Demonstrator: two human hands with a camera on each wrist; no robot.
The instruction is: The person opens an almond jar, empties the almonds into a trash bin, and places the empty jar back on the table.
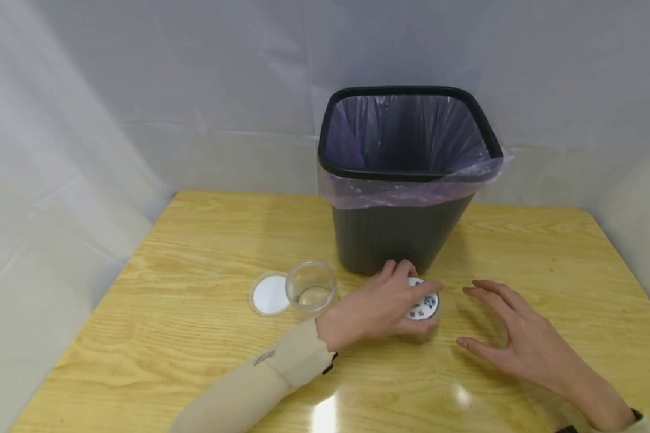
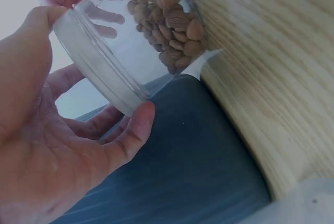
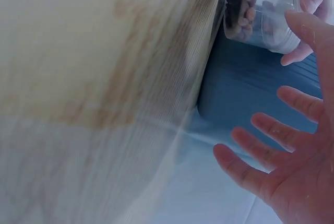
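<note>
My left hand (image 1: 376, 310) reaches over a clear jar (image 2: 122, 46) and grips it by its round lid, thumb and fingers curled about the rim. The lid's top (image 1: 425, 304) carries a white label with dark print. Brown almond-like nuts (image 2: 175, 23) fill the lower part of the jar, which stands upright on the table in front of the bin. To the right of the jar, my right hand (image 1: 525, 340) hovers with fingers spread and holds nothing. An open clear jar (image 1: 311, 285) stands left of my left wrist, beside a flat lid (image 1: 271, 294) with a white disc.
A black trash bin (image 1: 392, 234) with a translucent purple liner (image 1: 411, 192) stands at the back of the wooden table (image 1: 195, 270), right behind the jar of nuts. Pale sheeting (image 1: 222, 72) hangs behind and beside the table.
</note>
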